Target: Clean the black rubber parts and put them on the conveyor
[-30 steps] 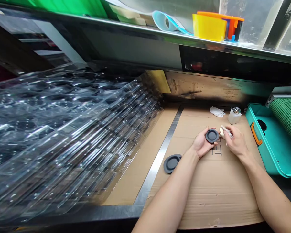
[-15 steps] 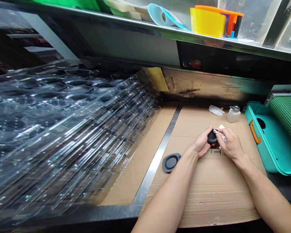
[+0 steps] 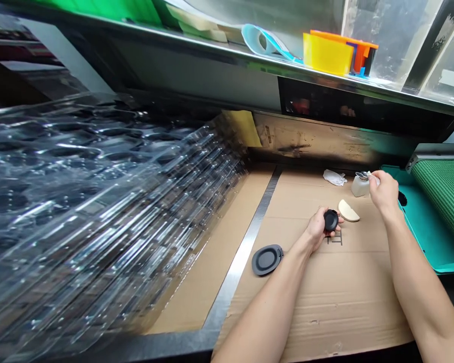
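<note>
My left hand [image 3: 321,227] is closed around a small round black part [image 3: 331,220], its dished face turned up. My right hand [image 3: 385,191] pinches a white cloth [image 3: 373,178] at the metal top of a small translucent dispenser bottle [image 3: 359,187]. Whether the cloth presses on the top I cannot tell. A cream half-round pad [image 3: 348,210] lies on the cardboard just beyond my left fingertips. Beside my left forearm rests a larger dark grey oval piece [image 3: 267,259] with a recessed middle.
Stacked clear plastic trays [image 3: 98,212] fill the left side. A crumpled white wipe [image 3: 335,177] sits left of the bottle. At the right are a teal bin [image 3: 427,227] and a green mesh belt [image 3: 444,196]. Overhead runs a shelf carrying a yellow container [image 3: 327,54].
My right hand has moved from the black part up and right to the bottle, taking the cloth along. The left hand has tilted the part, and the cream pad is uncovered.
</note>
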A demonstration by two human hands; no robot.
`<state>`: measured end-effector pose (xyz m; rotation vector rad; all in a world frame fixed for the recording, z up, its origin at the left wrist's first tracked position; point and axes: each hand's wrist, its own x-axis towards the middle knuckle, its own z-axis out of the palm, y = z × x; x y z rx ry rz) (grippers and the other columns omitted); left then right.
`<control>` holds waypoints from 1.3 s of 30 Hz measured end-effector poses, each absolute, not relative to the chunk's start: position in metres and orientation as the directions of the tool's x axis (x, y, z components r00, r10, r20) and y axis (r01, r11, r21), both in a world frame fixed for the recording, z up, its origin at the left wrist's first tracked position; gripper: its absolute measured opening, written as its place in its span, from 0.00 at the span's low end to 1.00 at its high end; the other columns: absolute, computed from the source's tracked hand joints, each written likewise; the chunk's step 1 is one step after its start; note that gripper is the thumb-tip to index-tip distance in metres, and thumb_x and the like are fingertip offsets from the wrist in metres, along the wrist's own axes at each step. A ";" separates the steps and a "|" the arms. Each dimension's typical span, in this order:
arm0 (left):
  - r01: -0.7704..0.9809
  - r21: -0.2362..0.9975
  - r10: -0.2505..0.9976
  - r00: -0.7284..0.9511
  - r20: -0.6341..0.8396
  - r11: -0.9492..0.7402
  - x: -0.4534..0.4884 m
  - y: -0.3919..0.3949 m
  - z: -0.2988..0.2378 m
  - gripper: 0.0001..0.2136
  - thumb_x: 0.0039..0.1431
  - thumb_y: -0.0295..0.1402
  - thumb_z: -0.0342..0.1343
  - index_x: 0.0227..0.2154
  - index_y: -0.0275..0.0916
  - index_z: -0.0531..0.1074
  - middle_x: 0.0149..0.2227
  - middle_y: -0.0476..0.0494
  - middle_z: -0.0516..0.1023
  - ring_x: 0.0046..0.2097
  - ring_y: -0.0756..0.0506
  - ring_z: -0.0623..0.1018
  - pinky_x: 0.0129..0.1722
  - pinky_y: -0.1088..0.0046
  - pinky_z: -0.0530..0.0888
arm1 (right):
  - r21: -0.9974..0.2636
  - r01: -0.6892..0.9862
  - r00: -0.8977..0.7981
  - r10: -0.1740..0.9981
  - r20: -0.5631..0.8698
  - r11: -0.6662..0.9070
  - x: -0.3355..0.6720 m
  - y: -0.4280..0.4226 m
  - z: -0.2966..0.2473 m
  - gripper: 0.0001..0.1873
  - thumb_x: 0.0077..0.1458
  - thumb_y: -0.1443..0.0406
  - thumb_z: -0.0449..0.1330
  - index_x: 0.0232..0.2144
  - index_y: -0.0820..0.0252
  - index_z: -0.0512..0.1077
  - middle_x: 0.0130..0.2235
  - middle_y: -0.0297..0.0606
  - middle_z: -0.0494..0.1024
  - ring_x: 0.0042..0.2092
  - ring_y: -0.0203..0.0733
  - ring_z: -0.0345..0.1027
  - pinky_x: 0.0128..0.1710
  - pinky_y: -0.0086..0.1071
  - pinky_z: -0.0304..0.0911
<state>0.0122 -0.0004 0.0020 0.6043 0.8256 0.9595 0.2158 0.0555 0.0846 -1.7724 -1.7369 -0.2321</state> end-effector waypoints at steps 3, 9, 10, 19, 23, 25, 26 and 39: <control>-0.482 0.747 0.886 0.316 -0.340 0.458 0.014 0.000 0.000 0.18 0.67 0.39 0.39 0.38 0.32 0.71 0.32 0.35 0.81 0.22 0.48 0.74 0.17 0.75 0.64 | -0.187 0.982 0.096 0.934 0.344 -0.032 0.223 0.089 0.112 0.13 0.60 0.62 0.55 0.40 0.56 0.79 0.39 0.44 0.80 0.42 0.47 0.72 0.41 0.34 0.62; -0.523 0.725 0.893 0.307 -0.330 0.448 0.015 0.003 -0.001 0.17 0.67 0.39 0.41 0.38 0.33 0.70 0.30 0.36 0.80 0.21 0.48 0.74 0.17 0.76 0.62 | 0.077 0.996 0.040 0.999 0.032 -0.043 0.218 0.121 0.139 0.10 0.52 0.65 0.60 0.35 0.55 0.81 0.35 0.44 0.80 0.36 0.43 0.72 0.36 0.31 0.63; -0.530 0.721 0.893 0.307 -0.328 0.447 0.015 0.003 -0.002 0.17 0.67 0.39 0.41 0.38 0.33 0.70 0.30 0.36 0.80 0.21 0.48 0.74 0.17 0.76 0.62 | 0.100 0.994 0.044 0.999 0.012 -0.045 0.217 0.123 0.142 0.09 0.51 0.65 0.61 0.34 0.55 0.81 0.35 0.43 0.80 0.36 0.43 0.72 0.36 0.31 0.63; -0.606 0.686 0.915 0.293 -0.278 0.403 0.015 0.006 0.000 0.15 0.70 0.41 0.44 0.42 0.34 0.68 0.30 0.39 0.78 0.23 0.50 0.75 0.19 0.78 0.64 | 0.032 0.996 0.083 0.993 0.078 -0.086 0.219 0.118 0.150 0.09 0.52 0.64 0.61 0.35 0.53 0.81 0.35 0.42 0.81 0.37 0.45 0.72 0.36 0.34 0.63; -0.584 0.673 0.891 0.312 -0.329 0.453 0.011 0.008 0.000 0.21 0.71 0.48 0.40 0.39 0.34 0.67 0.29 0.36 0.79 0.20 0.50 0.73 0.17 0.78 0.62 | -0.226 0.970 -0.005 0.936 0.352 0.090 0.212 0.081 0.130 0.13 0.60 0.59 0.55 0.37 0.58 0.78 0.35 0.41 0.80 0.37 0.43 0.72 0.37 0.32 0.62; -0.539 0.697 0.881 0.287 -0.376 0.473 0.012 0.009 -0.001 0.25 0.70 0.52 0.37 0.37 0.33 0.67 0.27 0.35 0.79 0.18 0.50 0.71 0.15 0.77 0.60 | -0.389 0.888 -0.097 0.926 0.364 0.246 0.199 0.054 0.106 0.15 0.62 0.57 0.53 0.39 0.58 0.75 0.35 0.39 0.80 0.36 0.41 0.72 0.36 0.31 0.63; -0.515 0.714 0.880 0.268 -0.392 0.474 0.013 0.009 -0.001 0.26 0.69 0.53 0.37 0.37 0.33 0.67 0.26 0.35 0.79 0.17 0.50 0.71 0.15 0.77 0.59 | -0.448 0.839 -0.155 0.925 0.347 0.308 0.191 0.040 0.091 0.15 0.63 0.55 0.53 0.39 0.58 0.74 0.36 0.39 0.80 0.36 0.41 0.72 0.35 0.30 0.63; -0.089 0.966 0.964 0.137 -0.228 0.241 0.021 0.005 -0.019 0.33 0.67 0.56 0.35 0.20 0.36 0.71 0.14 0.42 0.72 0.14 0.50 0.68 0.15 0.75 0.63 | -0.355 0.820 -0.368 0.889 0.271 0.448 0.169 -0.001 0.009 0.11 0.64 0.62 0.52 0.41 0.57 0.74 0.41 0.41 0.80 0.39 0.42 0.74 0.40 0.31 0.63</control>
